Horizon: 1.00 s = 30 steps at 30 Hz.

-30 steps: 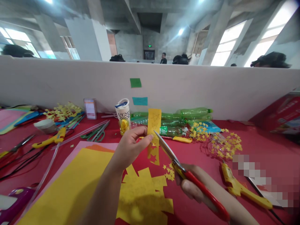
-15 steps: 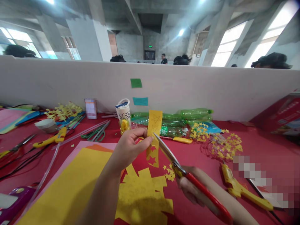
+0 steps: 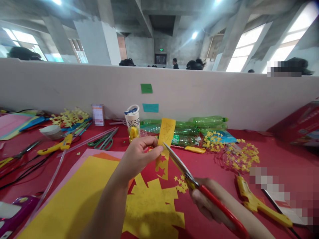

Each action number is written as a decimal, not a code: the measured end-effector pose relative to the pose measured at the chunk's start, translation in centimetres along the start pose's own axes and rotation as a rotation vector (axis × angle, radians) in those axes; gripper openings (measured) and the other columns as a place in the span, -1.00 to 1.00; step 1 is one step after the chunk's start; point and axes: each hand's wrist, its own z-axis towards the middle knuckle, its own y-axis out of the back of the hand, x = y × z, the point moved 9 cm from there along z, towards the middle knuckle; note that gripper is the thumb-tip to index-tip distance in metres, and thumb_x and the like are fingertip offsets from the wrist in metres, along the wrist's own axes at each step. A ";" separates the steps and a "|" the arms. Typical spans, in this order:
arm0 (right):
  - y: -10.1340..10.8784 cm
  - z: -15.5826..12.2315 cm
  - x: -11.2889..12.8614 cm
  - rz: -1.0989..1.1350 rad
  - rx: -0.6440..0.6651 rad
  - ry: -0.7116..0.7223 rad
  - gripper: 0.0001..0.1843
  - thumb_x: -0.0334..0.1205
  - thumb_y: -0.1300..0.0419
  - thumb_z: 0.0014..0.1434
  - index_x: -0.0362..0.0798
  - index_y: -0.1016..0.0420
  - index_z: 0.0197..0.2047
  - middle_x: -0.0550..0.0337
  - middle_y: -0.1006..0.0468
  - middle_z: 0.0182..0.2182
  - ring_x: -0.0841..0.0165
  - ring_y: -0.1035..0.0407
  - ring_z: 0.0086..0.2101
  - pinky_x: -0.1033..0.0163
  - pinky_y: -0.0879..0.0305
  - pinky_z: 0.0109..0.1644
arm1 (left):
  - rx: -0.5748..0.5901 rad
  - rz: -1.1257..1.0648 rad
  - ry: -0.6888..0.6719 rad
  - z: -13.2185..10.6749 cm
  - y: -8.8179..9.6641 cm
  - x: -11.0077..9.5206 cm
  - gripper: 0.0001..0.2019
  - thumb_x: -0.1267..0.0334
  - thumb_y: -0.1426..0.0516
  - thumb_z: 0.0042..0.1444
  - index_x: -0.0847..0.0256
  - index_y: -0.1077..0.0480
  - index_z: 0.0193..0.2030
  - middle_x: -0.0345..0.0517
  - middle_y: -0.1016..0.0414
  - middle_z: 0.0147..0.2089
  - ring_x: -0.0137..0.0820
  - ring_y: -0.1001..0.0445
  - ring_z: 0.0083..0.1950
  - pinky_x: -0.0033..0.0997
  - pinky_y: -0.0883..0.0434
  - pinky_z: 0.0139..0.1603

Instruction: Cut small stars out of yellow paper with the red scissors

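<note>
My left hand pinches a yellow paper strip by its left edge, between thumb and fingers. Stars are drawn on the strip's upper part, and star-shaped holes run through its lower part. In my right hand is a pair of red-handled scissors, the blades together and their tip against the strip beside my left thumb. Small yellow paper stars lie on the red tabletop just behind the scissors. Below my hands spreads a pile of cut yellow paper pieces.
Large yellow sheets lie at left. A yellow glue gun is at right, another at left. Green bottles, a white cup and star clusters stand along the back, before a white partition.
The strip has tilted slightly, its top leaning to the right. Both hands keep nearly the same pose, and the view has shifted a little.
</note>
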 end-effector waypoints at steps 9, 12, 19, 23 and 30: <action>-0.1 0.0 -0.1 -0.002 0.014 0.006 -0.49 0.23 0.03 0.23 -0.03 -0.13 -0.50 0.35 -0.23 -0.70 0.56 -0.06 -0.70 0.40 0.11 -0.66 | 0.014 0.007 0.004 0.0 0.0 -0.1 -0.80 0.27 -0.10 0.10 0.22 -0.37 -0.54 -0.19 -0.38 -0.48 -0.45 -0.34 -0.40 -0.46 -0.30 -0.36; -0.1 0.0 -0.1 -0.009 0.021 -0.005 -0.49 0.23 0.04 0.23 -0.03 -0.12 -0.52 0.35 -0.24 -0.70 0.56 -0.06 -0.71 0.40 0.12 -0.67 | -0.002 0.013 -0.008 0.0 0.1 -0.3 -0.80 0.27 -0.10 0.09 0.22 -0.37 -0.54 -0.19 -0.37 -0.50 -0.45 -0.34 -0.42 -0.45 -0.31 -0.38; 0.2 0.0 -0.1 0.016 0.010 0.002 -0.51 0.19 0.00 0.23 -0.03 -0.11 -0.51 0.37 -0.23 -0.71 0.58 -0.03 -0.71 0.39 0.15 -0.65 | -0.015 0.014 -0.008 0.0 0.0 -0.4 -0.81 0.24 -0.11 0.09 0.22 -0.42 -0.50 -0.17 -0.40 -0.49 -0.43 -0.35 -0.41 -0.44 -0.30 -0.37; 0.2 0.0 -0.1 -0.007 0.009 0.000 -0.50 0.23 0.03 0.23 -0.02 -0.11 -0.50 0.36 -0.23 -0.71 0.56 -0.04 -0.70 0.37 0.14 -0.64 | -0.004 0.004 -0.008 0.0 -0.1 -0.3 -0.81 0.25 -0.11 0.10 0.21 -0.42 -0.50 -0.19 -0.40 -0.48 -0.44 -0.34 -0.40 -0.45 -0.30 -0.35; 0.4 0.0 -0.1 0.020 -0.058 0.035 -0.45 0.32 0.10 0.19 -0.01 -0.09 -0.49 0.36 -0.21 -0.69 0.52 -0.06 -0.67 0.37 0.09 -0.62 | -0.034 -0.087 -0.007 0.0 -0.6 -0.3 -0.84 0.26 -0.13 0.10 0.20 -0.50 -0.42 -0.16 -0.53 -0.37 -0.37 -0.45 -0.27 -0.42 -0.34 -0.22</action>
